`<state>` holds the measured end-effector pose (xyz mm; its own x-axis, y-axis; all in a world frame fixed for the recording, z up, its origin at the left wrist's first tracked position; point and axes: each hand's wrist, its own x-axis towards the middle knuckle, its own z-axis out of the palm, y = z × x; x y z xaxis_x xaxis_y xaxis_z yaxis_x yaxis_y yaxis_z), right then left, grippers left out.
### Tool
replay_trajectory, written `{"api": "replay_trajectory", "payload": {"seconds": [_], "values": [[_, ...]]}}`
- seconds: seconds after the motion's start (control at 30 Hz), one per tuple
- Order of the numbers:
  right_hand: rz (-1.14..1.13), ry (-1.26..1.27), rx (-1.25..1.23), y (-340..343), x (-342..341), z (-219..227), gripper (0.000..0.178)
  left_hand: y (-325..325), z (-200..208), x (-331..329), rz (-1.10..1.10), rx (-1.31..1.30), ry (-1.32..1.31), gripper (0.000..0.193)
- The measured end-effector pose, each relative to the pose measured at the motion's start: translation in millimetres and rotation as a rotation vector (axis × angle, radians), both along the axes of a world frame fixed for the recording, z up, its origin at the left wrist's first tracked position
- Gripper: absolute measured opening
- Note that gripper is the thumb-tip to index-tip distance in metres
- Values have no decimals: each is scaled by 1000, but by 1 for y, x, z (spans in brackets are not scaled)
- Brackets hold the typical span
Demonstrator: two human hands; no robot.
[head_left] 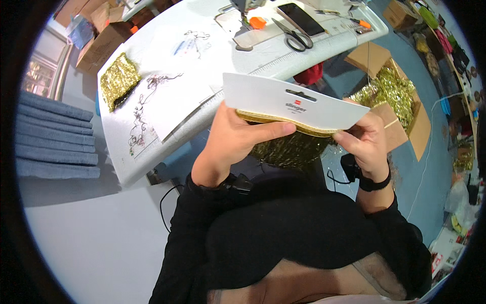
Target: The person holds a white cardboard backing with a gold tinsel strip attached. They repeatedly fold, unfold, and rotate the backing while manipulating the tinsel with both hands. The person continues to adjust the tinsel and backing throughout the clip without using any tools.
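Between my hands, above my lap, is a white header card (253,96) with a slot for hanging. Along its lower edge runs the gold band of a tinsel fringe (291,150), whose dark gold strands hang below. My left hand (230,139) grips the left end, its thumb laid along the gold band. At the right end, my right hand (365,142) pinches the band and card between thumb and fingers. Both hands are closed on the card and fringe together; the fingers behind the card are hidden.
On the white table (202,124) lie a folded gold tinsel piece (120,81), loose dark threads (137,126), black scissors (296,38) and a phone (300,19). A sewing machine (248,6) stands at the far edge. To the right, an open cardboard box (419,137) holds gold tinsel (392,93).
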<state>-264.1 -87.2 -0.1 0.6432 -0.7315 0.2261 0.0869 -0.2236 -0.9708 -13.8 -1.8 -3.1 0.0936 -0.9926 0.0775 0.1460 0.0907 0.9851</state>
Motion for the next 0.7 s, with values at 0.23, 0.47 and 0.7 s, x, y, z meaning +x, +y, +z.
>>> {"api": "replay_trajectory", "payload": {"seconds": [0.23,0.47,0.7], "values": [[98,54,-207,-12,-6,6,17,-6,3,8,24,-484,-540,27],[41,76,-441,-7,-14,16,26,6,16,6,27,-713,-805,37],[171,-68,-456,-12,-16,17,24,3,22,16,-138,-822,-804,84]]}}
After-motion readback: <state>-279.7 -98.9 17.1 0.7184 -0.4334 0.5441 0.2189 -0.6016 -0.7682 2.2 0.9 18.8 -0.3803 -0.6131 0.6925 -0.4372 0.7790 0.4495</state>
